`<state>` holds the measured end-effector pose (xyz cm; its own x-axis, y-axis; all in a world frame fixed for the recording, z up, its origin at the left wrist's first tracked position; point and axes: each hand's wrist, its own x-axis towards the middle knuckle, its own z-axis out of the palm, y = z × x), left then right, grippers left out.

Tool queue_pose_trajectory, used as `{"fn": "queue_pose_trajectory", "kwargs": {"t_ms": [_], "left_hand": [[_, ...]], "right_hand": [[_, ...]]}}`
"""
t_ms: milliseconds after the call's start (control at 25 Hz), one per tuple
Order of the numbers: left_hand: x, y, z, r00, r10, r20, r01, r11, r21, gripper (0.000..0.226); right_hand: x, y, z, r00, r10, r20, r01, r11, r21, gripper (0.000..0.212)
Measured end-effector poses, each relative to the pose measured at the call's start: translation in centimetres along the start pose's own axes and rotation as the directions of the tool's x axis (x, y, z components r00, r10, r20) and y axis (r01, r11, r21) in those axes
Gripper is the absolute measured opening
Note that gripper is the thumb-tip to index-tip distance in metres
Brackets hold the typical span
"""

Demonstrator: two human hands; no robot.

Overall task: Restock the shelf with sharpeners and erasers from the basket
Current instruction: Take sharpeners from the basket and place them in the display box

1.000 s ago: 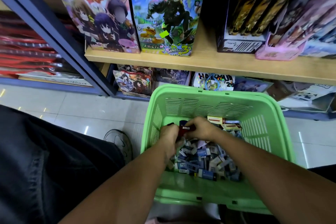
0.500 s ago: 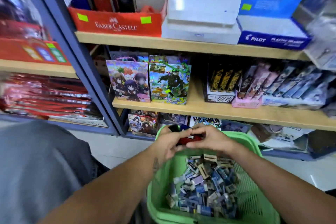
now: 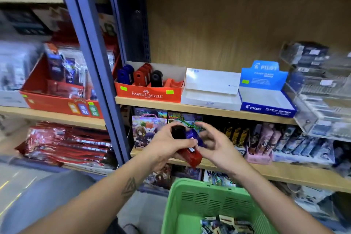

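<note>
My left hand (image 3: 167,144) grips a bunch of sharpeners: a black one (image 3: 178,132), a blue one (image 3: 191,136) and a red one (image 3: 192,156). My right hand (image 3: 214,144) touches the blue sharpener with curled fingers, just right of the bunch. Both hands hover above the green basket (image 3: 190,199), which holds several small erasers (image 3: 224,224). On the shelf (image 3: 209,111) above stands the red Faber-Castell box (image 3: 150,95) with blue, red and black sharpeners upright in its left half. Beside it sit a white box (image 3: 210,99) and a blue Pilot eraser box (image 3: 266,104).
A blue upright post (image 3: 95,74) divides the shelving. A red tray of packaged goods (image 3: 57,99) sits to the left. Clear acrylic drawers (image 3: 322,100) stand at the right end of the shelf. Printed gift bags and packs fill the lower shelf behind my hands.
Both hands rose out of the basket with the sharpeners, up in front of the lower shelf. My view tilted up, so the Faber-Castell box shelf now sits mid-frame.
</note>
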<state>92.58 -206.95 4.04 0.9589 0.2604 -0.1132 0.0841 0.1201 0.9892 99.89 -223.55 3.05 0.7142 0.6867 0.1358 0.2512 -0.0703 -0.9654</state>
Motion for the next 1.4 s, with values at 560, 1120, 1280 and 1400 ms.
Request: {"fn": "queue_pose_trajectory", "kwargs": {"t_ms": [560, 1120, 1280, 1400], "left_hand": [[3.6, 16.3, -5.0, 0.85, 0.496, -0.178, -0.469, 0.866, 0.173, 0.031], [5.3, 15.7, -8.9, 0.769, 0.494, -0.404, -0.434, 0.869, 0.237, 0.031], [5.1, 15.6, -9.2, 0.737, 0.509, -0.444, -0.446, 0.86, 0.247, 0.03], [5.3, 15.5, -9.0, 0.744, 0.496, -0.448, -0.449, 0.868, 0.214, 0.03]], "right_hand": [[11.2, -14.5, 0.3, 0.879, -0.4, -0.259, 0.32, 0.899, -0.299, 0.036], [16.0, -11.7, 0.7, 0.89, -0.426, -0.163, 0.197, 0.681, -0.705, 0.042], [16.2, -11.8, 0.6, 0.923, -0.376, -0.086, 0.199, 0.655, -0.729, 0.039], [16.0, -11.3, 0.7, 0.928, -0.367, -0.069, 0.207, 0.661, -0.721, 0.029]]}}
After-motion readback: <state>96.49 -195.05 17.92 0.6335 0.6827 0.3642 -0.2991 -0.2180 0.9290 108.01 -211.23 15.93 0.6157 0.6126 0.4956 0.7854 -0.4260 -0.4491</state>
